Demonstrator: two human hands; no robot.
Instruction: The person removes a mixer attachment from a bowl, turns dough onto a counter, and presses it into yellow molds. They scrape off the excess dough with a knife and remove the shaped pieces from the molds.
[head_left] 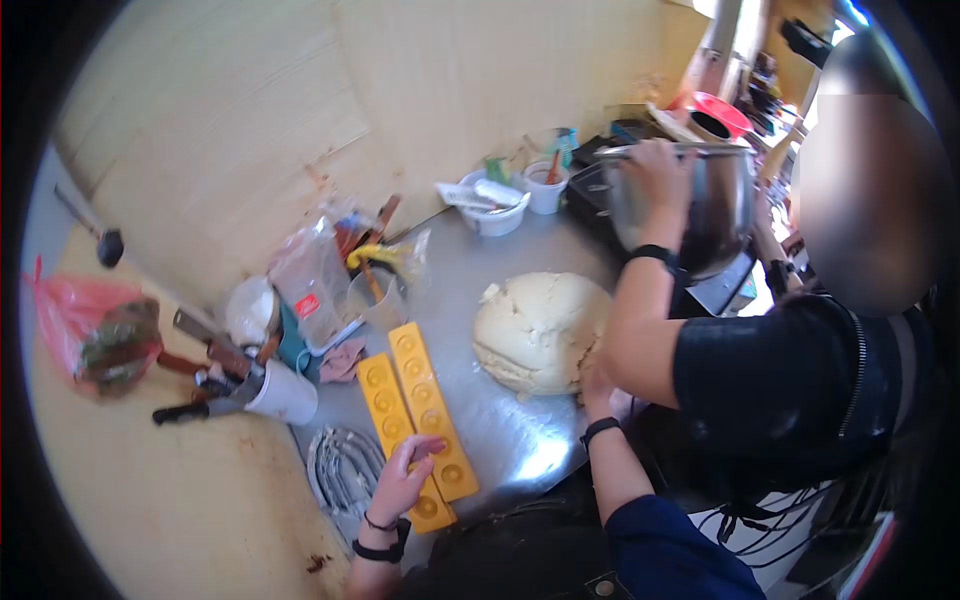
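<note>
A large mound of pale dough (540, 330) rests on the metal table (455, 262). My right hand (597, 385) is at the dough's lower right edge, partly behind the co-worker's arm; its fingers are mostly hidden. Over the lower end of two yellow moulds with round hollows, the left one (385, 405) and the right one (425, 400), is my left hand (408, 475), fingers apart and slightly curled, holding nothing.
A co-worker (780, 350) at the right holds a large metal bowl (725, 205). White tubs (490, 215) stand by the wall. Left are a knife holder (285, 395), plastic containers (310, 285), a pink cloth (342, 360), metal strips (343, 470) and a hanging red bag (85, 320).
</note>
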